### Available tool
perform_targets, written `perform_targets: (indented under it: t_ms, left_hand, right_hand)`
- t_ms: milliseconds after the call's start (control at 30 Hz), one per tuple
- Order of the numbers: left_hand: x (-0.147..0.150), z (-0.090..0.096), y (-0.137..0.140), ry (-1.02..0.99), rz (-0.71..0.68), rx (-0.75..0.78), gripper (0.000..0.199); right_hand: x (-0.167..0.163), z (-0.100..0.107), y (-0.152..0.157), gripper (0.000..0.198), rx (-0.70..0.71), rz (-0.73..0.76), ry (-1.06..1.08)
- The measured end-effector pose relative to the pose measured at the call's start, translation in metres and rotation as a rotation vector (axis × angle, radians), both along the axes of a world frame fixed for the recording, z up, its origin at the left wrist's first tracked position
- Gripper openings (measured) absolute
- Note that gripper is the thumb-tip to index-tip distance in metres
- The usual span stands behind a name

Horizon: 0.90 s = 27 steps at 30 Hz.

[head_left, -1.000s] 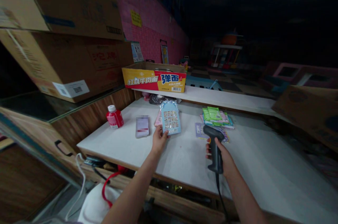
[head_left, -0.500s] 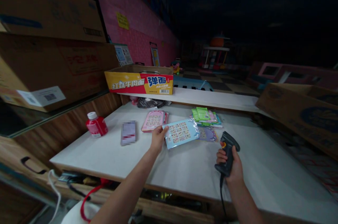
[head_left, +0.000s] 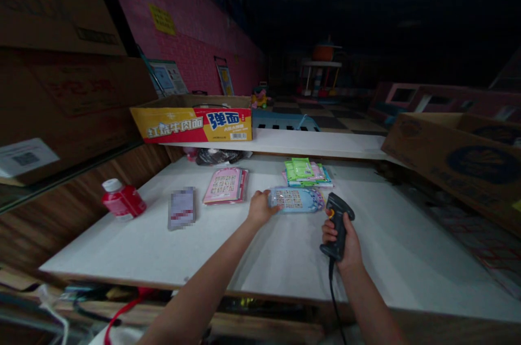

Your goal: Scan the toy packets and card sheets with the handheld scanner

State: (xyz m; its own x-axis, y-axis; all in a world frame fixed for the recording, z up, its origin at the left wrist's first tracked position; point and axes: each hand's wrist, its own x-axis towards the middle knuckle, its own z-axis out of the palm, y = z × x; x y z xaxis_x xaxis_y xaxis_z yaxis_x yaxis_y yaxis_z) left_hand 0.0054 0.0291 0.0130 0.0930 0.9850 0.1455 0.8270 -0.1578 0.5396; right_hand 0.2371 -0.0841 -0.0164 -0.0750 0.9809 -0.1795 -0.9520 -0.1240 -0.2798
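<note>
My left hand (head_left: 261,208) grips the left end of a light-blue sticker pack (head_left: 295,199) in clear plastic, low over the tabletop. Its printed grid of small pictures faces up, and it covers most of a purple pack. My right hand (head_left: 344,236) is wrapped round a black corded barcode scanner (head_left: 338,220), held upright just right of the packs. Behind them lies a pile of green and pink packets (head_left: 303,170). Left of my left hand rests a stack of pink sticker packs (head_left: 224,185).
A red bottle with a white cap (head_left: 123,199) and a blurred-out flat object (head_left: 182,208) are on the white table (head_left: 211,242). A red-and-yellow noodle box (head_left: 191,123) sits on the raised ledge. Cardboard boxes flank both sides, and the scanner cord (head_left: 332,293) hangs over the front edge.
My left hand has moved right and lowered the light-blue pack from a tilted position onto or just over the purple one. My right hand still holds the scanner. The view has shifted right.
</note>
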Motion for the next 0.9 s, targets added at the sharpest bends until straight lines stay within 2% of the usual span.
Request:
perform_targets:
  t_ms: [100, 200, 300, 367, 467, 533, 633, 767, 833, 900]
  left_hand:
    - [0.013, -0.003, -0.016, 0.161, -0.093, 0.035, 0.059]
    - [0.031, -0.001, -0.019, 0.188, -0.072, 0.038, 0.049]
    - [0.042, 0.003, -0.018, 0.199, -0.069, 0.008, 0.050]
    - [0.038, 0.004, -0.018, 0.190, -0.092, 0.001, 0.054]
    - [0.014, 0.006, -0.019, 0.167, -0.097, 0.064, 0.052]
    - [-0.013, 0.012, -0.018, 0.173, -0.029, 0.138, 0.041]
    - [-0.058, 0.026, -0.017, 0.233, 0.207, 0.218, 0.029]
    - [-0.104, 0.036, -0.019, 0.294, 0.558, 0.201, 0.034]
    - [-0.117, 0.036, -0.022, 0.298, 0.647, 0.147, 0.041]
    - [-0.123, 0.034, -0.026, 0.295, 0.678, 0.111, 0.045]
  right_hand:
    - [0.000, 0.002, 0.000, 0.034, 0.002, 0.005, 0.006]
    - [0.000, 0.003, -0.001, 0.033, -0.004, 0.004, -0.005]
    - [0.000, 0.004, -0.003, 0.033, -0.009, 0.004, -0.014]
    - [0.001, 0.003, -0.004, 0.034, -0.011, 0.006, -0.012]
    - [0.002, 0.002, -0.006, 0.035, -0.025, 0.010, -0.008]
    - [0.002, 0.001, -0.007, 0.038, -0.034, 0.013, -0.018]
    - [0.002, 0.002, -0.009, 0.042, -0.037, 0.014, -0.045]
    - [0.000, 0.002, -0.011, 0.043, -0.048, 0.000, -0.060]
    - [-0.001, 0.003, -0.012, 0.043, -0.055, -0.009, -0.056]
    - [-0.001, 0.003, -0.013, 0.042, -0.058, -0.016, -0.049]
